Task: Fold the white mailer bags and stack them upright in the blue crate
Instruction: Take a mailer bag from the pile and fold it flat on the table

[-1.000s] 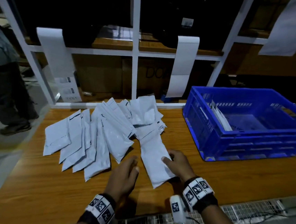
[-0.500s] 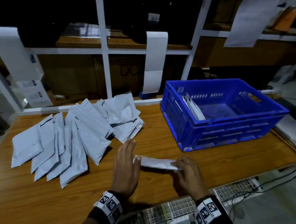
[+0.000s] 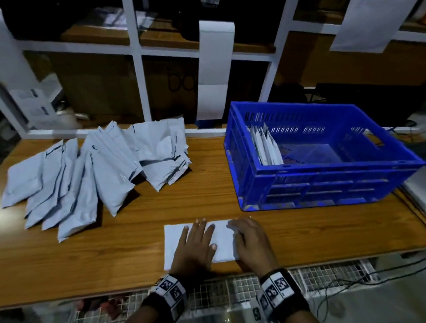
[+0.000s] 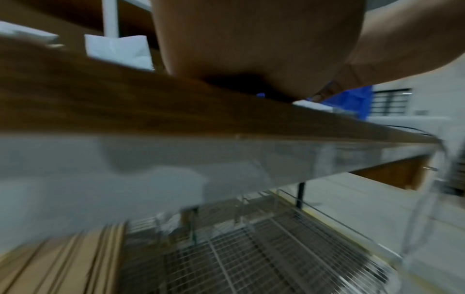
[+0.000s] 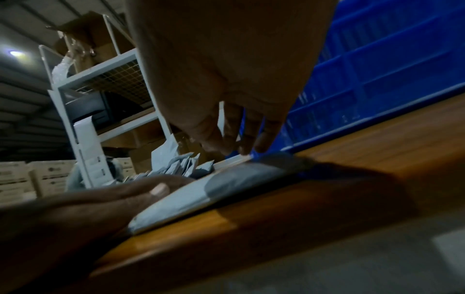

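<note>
My left hand [image 3: 194, 248] lies flat with straight fingers on the bag [image 3: 222, 240], and my right hand [image 3: 252, 243] rests just beside it, fingertips pressing the bag's far edge, neither one gripping. The bag looks light, soft and slick, so I'd pinch the folded edge under my right fingers before lifting toward the crate [image 3: 308, 186] beyond them.

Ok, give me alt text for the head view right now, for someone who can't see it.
Both hands press one white plastic mailer bag flat on the wooden table: left hand with straight fingers, right hand over its right end. A fanned pile of unfolded white mailer bags lies left; the blue plastic crate holds a few folded bags upright.
</note>
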Motion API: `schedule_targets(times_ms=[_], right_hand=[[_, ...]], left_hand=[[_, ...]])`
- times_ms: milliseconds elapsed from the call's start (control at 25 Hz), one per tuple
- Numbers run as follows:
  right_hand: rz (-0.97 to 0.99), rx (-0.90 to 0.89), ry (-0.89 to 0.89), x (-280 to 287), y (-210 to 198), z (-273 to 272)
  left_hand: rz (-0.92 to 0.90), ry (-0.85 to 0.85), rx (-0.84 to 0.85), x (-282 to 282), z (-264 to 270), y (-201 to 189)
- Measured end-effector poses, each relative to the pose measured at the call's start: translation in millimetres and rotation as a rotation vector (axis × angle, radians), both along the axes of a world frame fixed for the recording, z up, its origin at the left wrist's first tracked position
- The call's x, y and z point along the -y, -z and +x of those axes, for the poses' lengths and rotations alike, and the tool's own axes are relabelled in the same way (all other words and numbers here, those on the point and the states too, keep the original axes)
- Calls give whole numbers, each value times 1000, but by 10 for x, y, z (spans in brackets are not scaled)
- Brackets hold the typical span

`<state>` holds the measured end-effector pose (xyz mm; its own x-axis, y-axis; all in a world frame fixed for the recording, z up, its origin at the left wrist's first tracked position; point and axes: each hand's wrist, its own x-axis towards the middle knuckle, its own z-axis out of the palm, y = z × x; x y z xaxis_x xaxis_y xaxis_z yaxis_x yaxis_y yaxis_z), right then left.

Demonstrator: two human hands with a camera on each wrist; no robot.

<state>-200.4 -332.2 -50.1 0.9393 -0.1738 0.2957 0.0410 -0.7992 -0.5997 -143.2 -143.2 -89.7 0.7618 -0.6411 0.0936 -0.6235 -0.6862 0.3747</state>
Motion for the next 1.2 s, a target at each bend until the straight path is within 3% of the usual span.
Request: schedule_targets(times_ms=[200, 320, 440, 720, 1000, 1200], right_hand=[[-147, 100, -11, -208, 316, 166], [-357, 30, 17, -249, 429, 209], [-432, -49, 34, -204, 494, 220], [-409, -71, 35, -99, 450, 176], [-362, -204, 44, 100, 359, 174], [-222, 101, 106, 104, 382, 111]], left_hand=[[96, -52, 67, 49, -59, 10], [121, -92, 64, 68, -66, 3], [104, -149, 67, 55, -57, 47], [95, -231, 108, 11, -50, 21], [152, -275, 76, -58, -29, -41], [43, -298, 51, 260, -73, -140]])
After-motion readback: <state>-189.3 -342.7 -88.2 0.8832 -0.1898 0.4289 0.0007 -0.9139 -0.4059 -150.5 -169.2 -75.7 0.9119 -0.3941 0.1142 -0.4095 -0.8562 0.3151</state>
